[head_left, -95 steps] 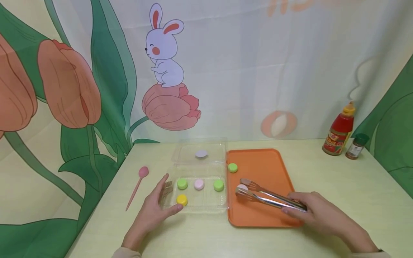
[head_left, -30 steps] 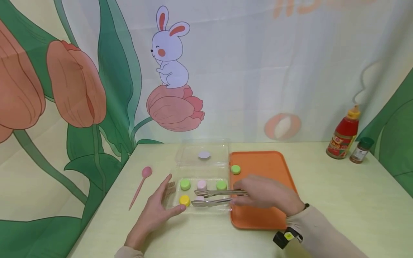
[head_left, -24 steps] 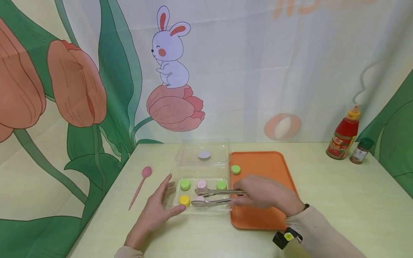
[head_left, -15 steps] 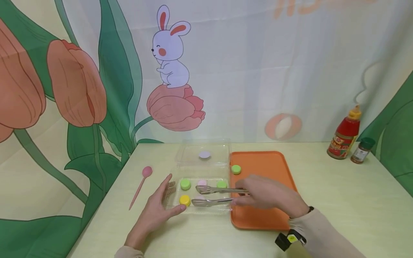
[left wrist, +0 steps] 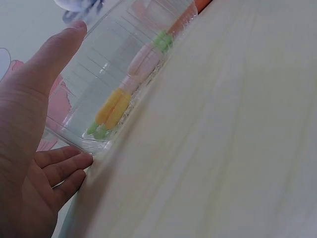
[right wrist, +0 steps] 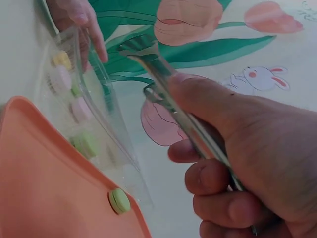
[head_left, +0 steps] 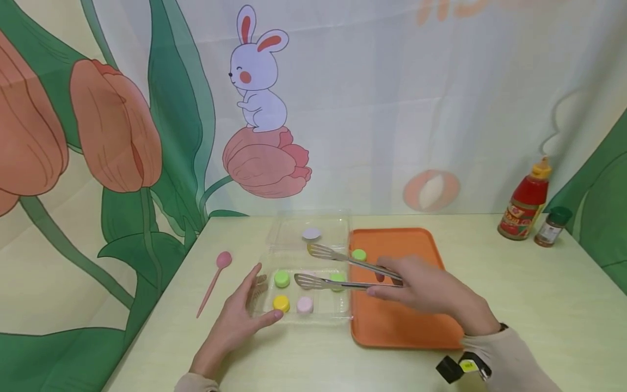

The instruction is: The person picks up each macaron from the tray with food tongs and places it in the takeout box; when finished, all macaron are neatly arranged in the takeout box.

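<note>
My right hand (head_left: 423, 288) grips metal serving tongs (head_left: 362, 264), whose spread arms hang over the clear plastic box (head_left: 343, 313) with nothing between their tips. Inside the box sit a green macaron (head_left: 281, 279), a yellow macaron (head_left: 281, 303) and a pink macaron (head_left: 305, 305). Another pink macaron and a second green macaron (head_left: 338, 279) are partly hidden by the tongs. My left hand (head_left: 235, 318) rests against the box's left end, thumb and fingers spread along its corner; in the left wrist view the fingertips (left wrist: 84, 159) touch the plastic wall.
An orange tray (head_left: 406, 326) lies right of the box, with one green macaron (head_left: 359, 255) near its left edge. The box's lid (head_left: 284, 231) stands raised behind. A pink spoon (head_left: 215, 277) lies left; a red sauce bottle (head_left: 524, 204) and a spice jar (head_left: 553, 226) stand back right.
The tongs carried a pink macaron from the tray into the box's front row and let it go. They have since spread and moved up and back. My left hand has stayed in place.
</note>
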The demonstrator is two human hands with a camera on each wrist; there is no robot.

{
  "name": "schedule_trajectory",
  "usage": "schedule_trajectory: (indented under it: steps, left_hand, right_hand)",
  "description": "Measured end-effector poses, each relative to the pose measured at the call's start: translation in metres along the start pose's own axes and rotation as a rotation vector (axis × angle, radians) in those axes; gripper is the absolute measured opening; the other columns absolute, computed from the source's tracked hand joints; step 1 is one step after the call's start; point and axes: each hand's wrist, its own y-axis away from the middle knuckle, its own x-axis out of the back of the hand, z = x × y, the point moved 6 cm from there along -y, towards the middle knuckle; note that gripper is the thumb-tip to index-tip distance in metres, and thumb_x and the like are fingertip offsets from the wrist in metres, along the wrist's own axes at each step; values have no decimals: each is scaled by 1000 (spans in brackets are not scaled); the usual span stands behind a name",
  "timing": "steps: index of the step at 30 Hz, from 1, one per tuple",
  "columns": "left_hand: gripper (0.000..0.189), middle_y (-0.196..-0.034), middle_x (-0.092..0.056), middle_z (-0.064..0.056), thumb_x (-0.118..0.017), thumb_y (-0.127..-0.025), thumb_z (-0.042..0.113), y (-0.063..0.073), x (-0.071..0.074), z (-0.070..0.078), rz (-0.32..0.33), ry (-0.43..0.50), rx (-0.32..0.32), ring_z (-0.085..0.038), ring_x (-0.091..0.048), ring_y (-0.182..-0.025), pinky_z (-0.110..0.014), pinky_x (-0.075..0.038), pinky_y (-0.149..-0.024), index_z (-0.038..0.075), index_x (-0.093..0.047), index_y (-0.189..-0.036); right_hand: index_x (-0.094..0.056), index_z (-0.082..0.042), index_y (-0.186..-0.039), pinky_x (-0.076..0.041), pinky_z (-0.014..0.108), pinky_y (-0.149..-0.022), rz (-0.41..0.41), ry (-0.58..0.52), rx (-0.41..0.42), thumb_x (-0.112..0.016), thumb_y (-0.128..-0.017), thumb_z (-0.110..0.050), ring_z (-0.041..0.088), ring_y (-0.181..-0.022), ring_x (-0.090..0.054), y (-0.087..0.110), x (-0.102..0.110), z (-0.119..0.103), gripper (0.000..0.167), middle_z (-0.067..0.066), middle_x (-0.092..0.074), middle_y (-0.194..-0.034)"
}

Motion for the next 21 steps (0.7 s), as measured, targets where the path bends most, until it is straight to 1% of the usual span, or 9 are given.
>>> schedule_trajectory:
  steps: [4,8,10,16,19,21]
  left_hand:
    - [120,-172,-49,-12,-98,-85,43,0,0,0,2,-2,0,-34,-46,-160,-55,-32,-134,28,-24,-179]
    - [120,-172,-50,-12,-97,-85,46,0,-1,1,0,2,-7,-34,-48,-159,-55,-32,-134,28,-24,-179]
    - [120,-172,-50,-11,-97,-86,46,0,-1,2,-2,-1,-7,-34,-47,-160,-56,-32,-134,28,-24,-179]
    - [120,-173,-49,-10,-98,-85,45,1,1,2,-2,2,2,-33,-45,-161,-55,-31,-135,30,-24,-179]
    - [119,-173,-49,-12,-97,-86,45,1,0,3,0,-1,-8,-35,-46,-161,-56,-31,-135,29,-24,-179]
    - [119,-172,-49,-14,-96,-87,46,1,0,3,2,-4,-15,-36,-46,-160,-57,-30,-135,28,-24,-179]
  right_hand:
    - [-64,-22,-111,-38,27,-52,83,-15,-47,-72,-104,-61,7,-56,-43,7,15,10,41,-8,-47,-68]
    - [-66,-20,-112,-40,28,-52,164,-2,-65,-75,-104,-58,10,-55,-44,15,35,21,40,-7,-46,-65]
    - [-67,-19,-114,-40,28,-52,196,7,-87,-76,-104,-57,12,-55,-45,20,45,28,40,-6,-46,-65]
    - [-67,-17,-122,-41,31,-53,261,21,-161,-76,-103,-57,17,-59,-47,34,70,47,45,-1,-49,-70]
    - [-68,-17,-126,-41,31,-53,289,14,-170,-79,-102,-55,15,-59,-46,40,78,55,46,-1,-49,-70]
    - [-68,-19,-131,-40,31,-52,306,0,-173,-81,-101,-53,15,-58,-45,44,83,60,47,-1,-48,-70]
